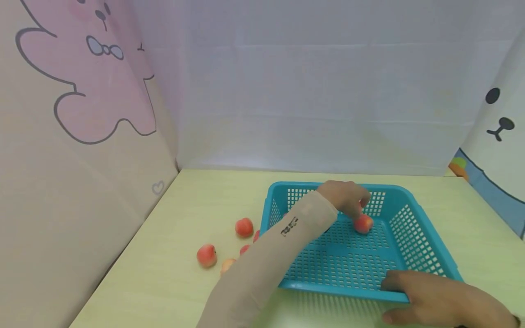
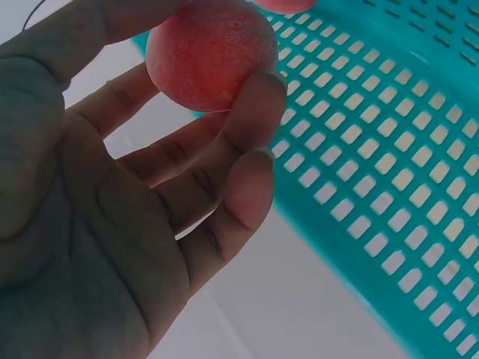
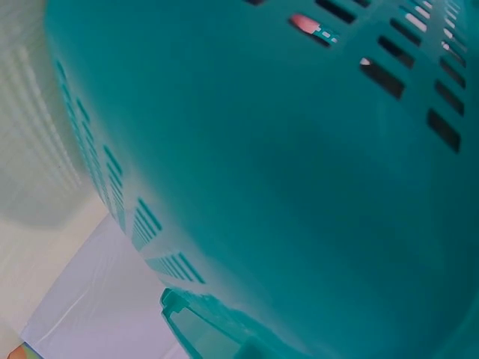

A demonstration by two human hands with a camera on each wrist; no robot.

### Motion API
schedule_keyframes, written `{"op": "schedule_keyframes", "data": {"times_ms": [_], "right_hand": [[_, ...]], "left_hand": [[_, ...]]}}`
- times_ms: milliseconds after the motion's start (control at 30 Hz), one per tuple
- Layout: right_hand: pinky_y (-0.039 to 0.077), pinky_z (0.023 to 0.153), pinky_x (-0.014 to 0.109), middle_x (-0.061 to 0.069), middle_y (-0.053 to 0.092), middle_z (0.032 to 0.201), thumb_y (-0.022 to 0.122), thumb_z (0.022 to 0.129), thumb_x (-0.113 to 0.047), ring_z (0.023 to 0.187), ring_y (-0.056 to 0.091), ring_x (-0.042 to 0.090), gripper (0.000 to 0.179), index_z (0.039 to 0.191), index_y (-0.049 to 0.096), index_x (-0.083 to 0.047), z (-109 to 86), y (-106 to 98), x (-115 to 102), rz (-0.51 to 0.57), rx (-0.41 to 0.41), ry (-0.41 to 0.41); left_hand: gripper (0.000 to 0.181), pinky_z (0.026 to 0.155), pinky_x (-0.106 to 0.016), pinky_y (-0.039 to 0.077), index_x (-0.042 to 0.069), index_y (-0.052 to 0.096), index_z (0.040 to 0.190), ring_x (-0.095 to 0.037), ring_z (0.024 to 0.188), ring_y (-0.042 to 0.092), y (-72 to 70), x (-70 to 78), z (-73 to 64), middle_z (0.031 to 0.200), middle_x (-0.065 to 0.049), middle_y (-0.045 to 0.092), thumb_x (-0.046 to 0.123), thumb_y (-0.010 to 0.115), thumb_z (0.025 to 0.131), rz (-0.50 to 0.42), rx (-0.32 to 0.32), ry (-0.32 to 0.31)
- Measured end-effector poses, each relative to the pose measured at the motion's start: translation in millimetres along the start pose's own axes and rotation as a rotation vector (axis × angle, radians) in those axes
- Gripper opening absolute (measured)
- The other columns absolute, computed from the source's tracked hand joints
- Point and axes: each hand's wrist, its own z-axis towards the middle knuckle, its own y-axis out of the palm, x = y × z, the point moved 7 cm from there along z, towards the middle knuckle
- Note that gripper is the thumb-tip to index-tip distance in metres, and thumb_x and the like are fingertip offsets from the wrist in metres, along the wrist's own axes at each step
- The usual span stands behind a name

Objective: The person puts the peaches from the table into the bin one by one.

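My left hand (image 1: pixel 344 198) reaches over the far part of a teal plastic basket (image 1: pixel 426 228) and holds a small red apple (image 2: pixel 213 56) in its fingertips. Just below it, another red apple (image 1: pixel 363 224) lies on the basket floor. Bits of other fruit in the basket show beside the left sleeve, mostly hidden by it. At the near right corner, my right hand (image 1: pixel 443 296) grips the basket rim, fingers over the edge and thumb outside. The right wrist view shows the basket's outer wall (image 3: pixel 247 164) but not the hand.
Left of the basket, several apples lie loose on the pale table (image 1: pixel 164 273), among them a red apple (image 1: pixel 207 255), another red apple (image 1: pixel 244 227) and a yellowish apple (image 1: pixel 227 265). The left sleeve (image 1: pixel 270 255) crosses the basket's near left side. A cloth curtain (image 1: pixel 311 91) stands behind.
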Motion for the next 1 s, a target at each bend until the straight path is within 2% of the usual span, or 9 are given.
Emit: {"op": "schedule_keyframes", "data": {"times_ms": [100,167,233,400,633,767,833,1000], "right_hand": [[0.043,0.102,0.077,0.007,0.068,0.125,0.08,0.095,-0.035,0.113,0.062,0.036,0.044,0.131,0.068,-0.012,-1.0,-1,-4,0.005,0.002,-0.03],[0.042,0.103,0.077,0.008,0.068,0.127,0.081,0.095,-0.035,0.113,0.062,0.037,0.045,0.132,0.068,-0.014,-1.2,0,-4,0.008,-0.008,-0.01],[0.042,0.103,0.077,0.009,0.068,0.127,0.081,0.094,-0.035,0.113,0.062,0.037,0.045,0.132,0.068,-0.014,-1.4,0,-5,0.002,-0.009,-0.006],[0.042,0.103,0.077,0.009,0.068,0.127,0.081,0.094,-0.036,0.113,0.062,0.037,0.046,0.131,0.069,-0.013,-0.5,-1,-5,-0.008,-0.003,-0.01],[0.044,0.102,0.077,0.008,0.069,0.125,0.081,0.094,-0.034,0.115,0.064,0.038,0.046,0.131,0.069,-0.009,2.0,-2,-3,0.005,0.014,-0.057],[0.044,0.102,0.076,0.008,0.069,0.125,0.081,0.093,-0.036,0.113,0.064,0.036,0.047,0.13,0.069,-0.011,2.5,-1,-2,0.001,0.011,-0.037],[0.044,0.102,0.076,0.008,0.069,0.125,0.081,0.093,-0.036,0.113,0.064,0.036,0.047,0.131,0.069,-0.011,2.2,-1,-2,0.002,0.01,-0.031],[0.045,0.101,0.075,0.007,0.069,0.124,0.082,0.092,-0.035,0.111,0.064,0.035,0.047,0.13,0.069,-0.01,0.3,-2,-3,0.005,0.022,-0.033]], "left_hand": [[0.026,0.089,-0.028,0.049,0.032,0.066,0.128,-0.004,0.107,0.058,7.1,-1.1,1.9,0.122,0.017,0.065,0.035,0.071,0.103,0.037,-0.016,-0.023],[0.025,0.091,-0.026,0.049,0.032,0.067,0.127,-0.004,0.108,0.058,11.6,-1.3,3.0,0.123,0.016,0.066,0.031,0.072,0.103,0.055,-0.019,-0.033],[0.024,0.088,-0.025,0.049,0.031,0.067,0.123,-0.004,0.104,0.058,15.2,-1.1,3.9,0.117,0.015,0.066,0.022,0.072,0.101,0.079,-0.009,-0.032],[0.019,0.079,-0.023,0.048,0.031,0.069,0.115,-0.005,0.093,0.058,21.4,-3.2,5.6,0.102,0.014,0.065,0.02,0.074,0.1,0.072,0.008,-0.057],[0.026,0.082,-0.021,0.049,0.032,0.072,0.124,-0.005,0.097,0.06,28.5,-2.9,6.9,0.113,0.015,0.07,0.023,0.075,0.1,0.113,0.016,-0.062],[0.026,0.081,-0.022,0.048,0.031,0.073,0.117,-0.006,0.094,0.058,31.0,-2.4,6.8,0.107,0.013,0.069,0.014,0.076,0.097,0.095,0.011,-0.082],[0.027,0.076,-0.023,0.049,0.029,0.072,0.109,-0.009,0.091,0.059,32.3,-4.8,5.2,0.103,0.01,0.068,0.006,0.075,0.095,0.017,0.002,-0.125],[0.029,0.076,-0.022,0.049,0.03,0.073,0.113,-0.009,0.093,0.058,34.9,-0.2,4.2,0.105,0.011,0.068,0.006,0.074,0.097,0.076,0.001,-0.101]]}}
